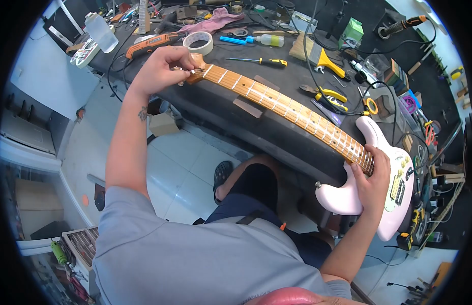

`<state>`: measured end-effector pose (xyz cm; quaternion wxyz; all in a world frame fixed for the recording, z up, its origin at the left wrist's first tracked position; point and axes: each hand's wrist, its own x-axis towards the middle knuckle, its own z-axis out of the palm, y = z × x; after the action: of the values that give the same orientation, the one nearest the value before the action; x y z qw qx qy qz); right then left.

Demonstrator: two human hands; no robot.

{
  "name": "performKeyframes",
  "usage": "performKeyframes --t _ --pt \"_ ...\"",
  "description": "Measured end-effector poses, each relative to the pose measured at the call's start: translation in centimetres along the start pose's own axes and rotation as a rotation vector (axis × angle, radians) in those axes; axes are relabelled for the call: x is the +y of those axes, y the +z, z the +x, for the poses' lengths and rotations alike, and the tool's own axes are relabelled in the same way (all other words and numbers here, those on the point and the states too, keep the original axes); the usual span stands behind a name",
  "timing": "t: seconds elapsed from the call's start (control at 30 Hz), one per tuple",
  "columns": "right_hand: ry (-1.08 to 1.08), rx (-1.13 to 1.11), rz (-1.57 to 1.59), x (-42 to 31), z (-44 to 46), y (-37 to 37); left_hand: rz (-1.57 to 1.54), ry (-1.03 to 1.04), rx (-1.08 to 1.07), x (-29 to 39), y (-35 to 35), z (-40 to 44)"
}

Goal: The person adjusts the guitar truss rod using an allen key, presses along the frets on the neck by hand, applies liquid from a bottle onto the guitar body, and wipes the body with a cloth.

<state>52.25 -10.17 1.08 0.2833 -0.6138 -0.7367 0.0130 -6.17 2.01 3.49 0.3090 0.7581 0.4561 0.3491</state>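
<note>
- Guitar (297,114) at the workbench's (297,76) near edge; long axis slants far-left to near-right, headstock (197,60) pointing far left.
- My left hand (167,70): fingertips pinched close on a small pale piece (193,72).
- My right hand (372,178): part-curled, holding the guitar where neck meets body.

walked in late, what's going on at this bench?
Someone is handling a pale pink electric guitar at a cluttered workbench. Their right hand grips the neck near the body. Their left hand is at the headstock, thumb and fingers pinched together; what they pinch is too small to tell. A screwdriver and masking tape roll lie on the bench beyond the neck.
</note>
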Motion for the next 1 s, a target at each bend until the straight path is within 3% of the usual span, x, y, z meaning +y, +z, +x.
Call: performKeyframes --t 0.4,0.5,0.67,0.77,0.87,1.0 --pt "-0.014 -0.014 -0.009 -0.1 0.3 0.1 0.027 -0.012 0.084 1.1 1.6 0.2" --pt "-0.011 -0.019 -0.005 -0.1 0.3 0.1 0.112 -0.067 0.175 1.9 2.6 -0.4" --pt "0.03 -0.083 0.018 -1.8 1.2 -0.7 0.214 0.031 0.357 2.0 4.7 -2.0" --pt "-0.19 -0.085 -0.074 -6.8 4.4 -1.2 0.196 0.069 0.502 1.7 6.4 -2.2" --pt "-0.343 -0.282 0.128 -11.5 8.2 -0.1 0.275 0.167 0.658 0.2 7.7 -1.6" --pt "-0.59 -0.399 0.125 -16.6 12.2 2.7 0.408 0.348 0.838 0.1 7.5 -0.5"
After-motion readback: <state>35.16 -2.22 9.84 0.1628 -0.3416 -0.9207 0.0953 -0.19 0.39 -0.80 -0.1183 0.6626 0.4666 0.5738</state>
